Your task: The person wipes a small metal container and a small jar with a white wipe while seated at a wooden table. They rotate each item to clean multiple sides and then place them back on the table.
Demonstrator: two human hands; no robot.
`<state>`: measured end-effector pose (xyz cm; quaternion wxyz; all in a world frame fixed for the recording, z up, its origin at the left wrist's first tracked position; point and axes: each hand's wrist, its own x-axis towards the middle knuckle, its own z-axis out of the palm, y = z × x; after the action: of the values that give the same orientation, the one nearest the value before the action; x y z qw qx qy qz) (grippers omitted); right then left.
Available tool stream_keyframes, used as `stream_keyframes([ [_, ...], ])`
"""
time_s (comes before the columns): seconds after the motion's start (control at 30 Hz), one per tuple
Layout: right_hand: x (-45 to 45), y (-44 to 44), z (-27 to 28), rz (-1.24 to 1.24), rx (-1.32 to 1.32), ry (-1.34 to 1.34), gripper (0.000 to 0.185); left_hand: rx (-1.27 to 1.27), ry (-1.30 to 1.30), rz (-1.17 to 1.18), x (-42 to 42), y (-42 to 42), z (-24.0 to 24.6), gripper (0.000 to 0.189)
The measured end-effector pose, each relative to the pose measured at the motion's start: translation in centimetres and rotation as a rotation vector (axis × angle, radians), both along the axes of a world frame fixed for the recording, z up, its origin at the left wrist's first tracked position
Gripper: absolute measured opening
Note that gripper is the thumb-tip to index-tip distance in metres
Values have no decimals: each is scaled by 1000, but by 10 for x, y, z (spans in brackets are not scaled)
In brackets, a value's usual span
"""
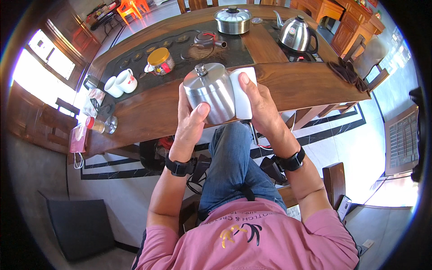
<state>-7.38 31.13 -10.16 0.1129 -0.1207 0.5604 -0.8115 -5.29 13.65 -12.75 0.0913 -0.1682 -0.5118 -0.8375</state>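
Note:
A brushed stainless-steel canister [216,99] with a knobbed lid [204,76] is held up at the table's near edge, slightly tilted. My left hand [192,118] grips its left side, the thumb across the front. On the other side, my right hand [258,101] holds a folded white tissue or cloth [243,92], the thumb lying on top of it. The white piece touches or nearly touches the canister's right wall. Fingers behind both things are mostly hidden.
On the wooden table [303,79] stand a lidded steel pot [233,22], an electric kettle [297,33], a clay teapot [206,40], a gold-lidded jar [160,60] and two white mugs [126,81]. A dark cloth [349,74] hangs at the right edge. A red-capped jar [96,125] lies at left.

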Motion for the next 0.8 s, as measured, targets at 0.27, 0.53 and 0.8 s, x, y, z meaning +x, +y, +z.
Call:
stream_keyframes([
  [0.27, -7, -7, -2, 319, -370, -287, 71, 60, 21, -102, -4, -1, -1, 101],
  [0.53, -12, 1, 6, 35, -282, -169, 61, -317, 176, 330, -14, 3, -8, 58],
  [0.8, -15, -19, -20, -260, -45, 220, 56, -133, 2, 358, -1, 33, -3, 86],
])
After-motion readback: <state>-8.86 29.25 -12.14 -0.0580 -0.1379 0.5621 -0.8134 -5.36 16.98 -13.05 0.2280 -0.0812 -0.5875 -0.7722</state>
